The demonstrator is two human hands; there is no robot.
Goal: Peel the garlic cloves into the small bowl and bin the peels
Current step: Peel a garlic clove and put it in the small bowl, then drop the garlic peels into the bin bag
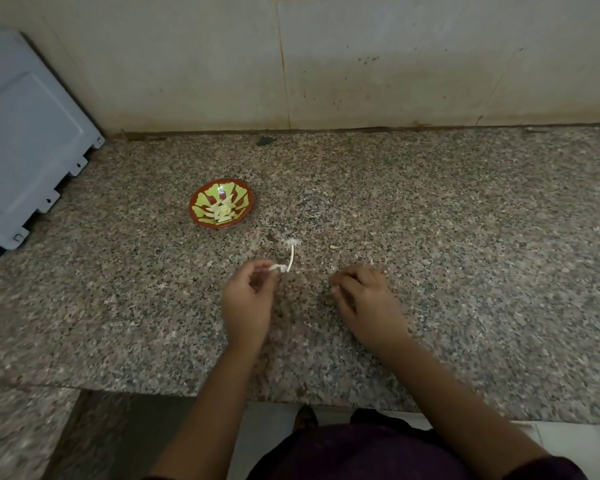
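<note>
1. The bowl (201, 216) is small and round, with a brown-red rim and a lime-green petal pattern inside. It sits on the speckled granite counter (465, 237).
2. The cloves (223, 211) lie heaped in the middle of the bowl. They are peeled, pale cream and slim, and most have their long axes running from the bowl's near-left toward its far-right.
3. A thin white garlic stalk (292, 253) lies on the counter to the near-right of the bowl. Its frilly root end points away from the person. Its long axis runs almost straight toward the person, and its near end curls left.
4. The left hand (248, 299) is nearer the person than the bowl. Its thumb and forefinger pinch a whitish peel (276, 268) that touches the stalk's curled end. Whether peel and stalk are one piece cannot be told.
5. The right hand (368, 299) rests on the counter well to the right of the bowl. Its fingers are curled under, and whether they hold anything cannot be told.
6. A small pale scrap (336, 246) lies right of the stalk's root end.
7. A grey plastic box (25, 133) stands left of the bowl, against the tiled wall (395, 64).
</note>
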